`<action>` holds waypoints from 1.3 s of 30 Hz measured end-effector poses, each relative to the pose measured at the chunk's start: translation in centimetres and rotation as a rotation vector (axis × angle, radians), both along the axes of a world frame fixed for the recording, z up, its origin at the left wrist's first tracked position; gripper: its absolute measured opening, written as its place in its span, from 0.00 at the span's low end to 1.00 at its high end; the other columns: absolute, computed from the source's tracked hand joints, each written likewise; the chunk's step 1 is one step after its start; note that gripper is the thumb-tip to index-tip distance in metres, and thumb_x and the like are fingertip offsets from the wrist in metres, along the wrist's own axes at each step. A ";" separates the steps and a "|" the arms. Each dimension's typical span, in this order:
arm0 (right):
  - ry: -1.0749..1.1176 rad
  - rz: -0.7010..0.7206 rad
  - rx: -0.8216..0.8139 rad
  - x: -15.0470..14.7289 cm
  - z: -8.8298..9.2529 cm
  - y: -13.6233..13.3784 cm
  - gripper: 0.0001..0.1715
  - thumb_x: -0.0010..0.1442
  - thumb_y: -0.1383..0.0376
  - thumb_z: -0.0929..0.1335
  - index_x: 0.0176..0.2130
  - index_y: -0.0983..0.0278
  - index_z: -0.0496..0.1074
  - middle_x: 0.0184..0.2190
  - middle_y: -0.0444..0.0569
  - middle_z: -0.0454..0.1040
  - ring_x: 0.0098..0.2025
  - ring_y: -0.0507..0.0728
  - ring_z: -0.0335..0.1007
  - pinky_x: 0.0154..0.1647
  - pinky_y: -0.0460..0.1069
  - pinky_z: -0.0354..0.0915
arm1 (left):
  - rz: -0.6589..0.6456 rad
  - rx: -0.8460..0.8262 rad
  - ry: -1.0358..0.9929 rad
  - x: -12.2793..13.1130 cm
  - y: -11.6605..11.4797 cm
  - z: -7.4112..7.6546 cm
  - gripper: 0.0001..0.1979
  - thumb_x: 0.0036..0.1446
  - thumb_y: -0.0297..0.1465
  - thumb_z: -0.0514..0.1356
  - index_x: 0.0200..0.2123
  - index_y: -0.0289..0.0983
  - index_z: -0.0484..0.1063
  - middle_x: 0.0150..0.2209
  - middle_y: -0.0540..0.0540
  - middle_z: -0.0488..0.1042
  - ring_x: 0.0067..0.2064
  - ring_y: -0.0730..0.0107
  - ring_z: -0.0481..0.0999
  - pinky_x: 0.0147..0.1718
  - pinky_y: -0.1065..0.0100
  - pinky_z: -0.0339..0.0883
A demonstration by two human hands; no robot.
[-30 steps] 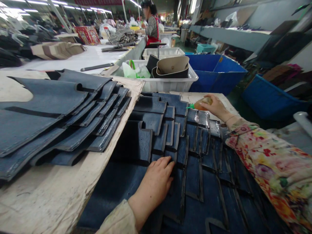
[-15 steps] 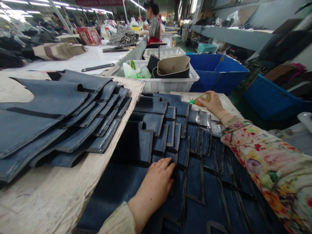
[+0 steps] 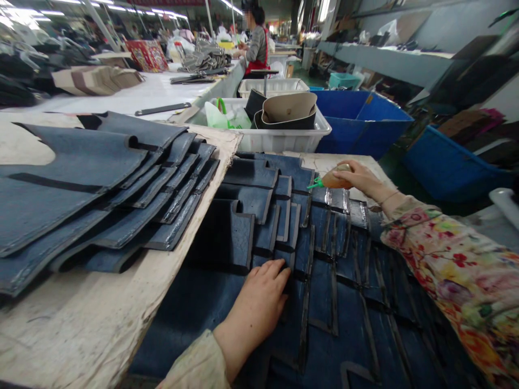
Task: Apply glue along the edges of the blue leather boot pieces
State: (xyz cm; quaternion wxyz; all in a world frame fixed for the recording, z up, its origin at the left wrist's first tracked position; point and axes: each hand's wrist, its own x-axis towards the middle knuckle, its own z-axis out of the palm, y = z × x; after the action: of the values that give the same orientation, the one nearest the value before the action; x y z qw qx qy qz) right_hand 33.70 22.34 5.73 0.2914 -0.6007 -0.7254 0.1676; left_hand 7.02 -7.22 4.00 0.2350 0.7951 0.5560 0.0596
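Shifted slightly lower in view since the earlier frame: amber bottle (image 3: 334, 179) with green nozzle (image 3: 316, 183), and right hand (image 3: 361, 177). From left: fanned blue sheets (image 3: 81, 162) on pale counter (image 3: 77, 324); left hand (image 3: 259, 298), palm down, fingers slightly spread, upon overlapping dark-edged blue pieces (image 3: 320, 294); bottle, pinched between right thumb and fingers, nozzle near the pieces' far end.

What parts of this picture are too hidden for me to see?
All in the head view:
Bottle: part of it, covered by the right hand.
Blue sheets: the patch the left hand covers.
Middle blue bin: its floor, behind its near wall.
Flowery sleeve: the rest, cut off by the right edge.
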 end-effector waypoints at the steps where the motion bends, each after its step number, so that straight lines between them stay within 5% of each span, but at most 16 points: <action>1: 0.011 0.003 -0.042 0.0 0.2 -0.2 0.24 0.46 0.47 0.68 0.40 0.58 0.72 0.38 0.50 0.75 0.41 0.65 0.69 0.42 0.60 0.66 | -0.001 0.000 -0.001 0.0 0.0 0.0 0.22 0.58 0.30 0.54 0.57 0.40 0.62 0.61 0.45 0.61 0.60 0.60 0.60 0.57 0.57 0.57; 10: -0.005 -0.062 0.056 -0.7 0.1 -0.5 0.28 0.44 0.47 0.69 0.41 0.60 0.70 0.41 0.54 0.73 0.45 0.66 0.68 0.47 0.62 0.63 | -0.003 0.001 0.000 0.0 -0.1 0.1 0.22 0.58 0.30 0.54 0.57 0.40 0.62 0.61 0.45 0.61 0.60 0.61 0.60 0.58 0.58 0.56; 18: 0.083 0.055 -0.082 0.7 0.4 -1.5 0.24 0.46 0.47 0.69 0.39 0.58 0.71 0.37 0.50 0.75 0.39 0.64 0.71 0.37 0.59 0.68 | -0.003 0.021 0.002 -0.1 0.0 -0.2 0.22 0.57 0.30 0.55 0.56 0.39 0.62 0.60 0.45 0.61 0.60 0.61 0.60 0.57 0.58 0.57; 34: 0.156 0.088 -0.162 -0.3 1.1 -4.3 0.24 0.48 0.49 0.68 0.41 0.60 0.71 0.40 0.50 0.74 0.40 0.62 0.69 0.35 0.54 0.68 | -0.020 0.030 0.014 -0.1 0.0 -0.1 0.23 0.57 0.30 0.55 0.57 0.39 0.62 0.60 0.44 0.61 0.60 0.61 0.60 0.57 0.58 0.57; 39: 0.040 0.049 -0.060 -0.6 1.1 -4.1 0.26 0.47 0.49 0.69 0.42 0.60 0.69 0.41 0.51 0.73 0.44 0.64 0.68 0.44 0.59 0.66 | -0.013 0.036 0.006 -0.1 0.0 -0.2 0.23 0.56 0.29 0.56 0.57 0.39 0.62 0.60 0.44 0.62 0.60 0.61 0.61 0.57 0.58 0.57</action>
State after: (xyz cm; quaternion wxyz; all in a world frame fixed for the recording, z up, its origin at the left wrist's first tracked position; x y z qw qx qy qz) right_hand 33.10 18.22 6.81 0.2833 -0.5879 -0.7286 0.2081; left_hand 6.95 -7.21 3.80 0.2192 0.8028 0.5505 0.0658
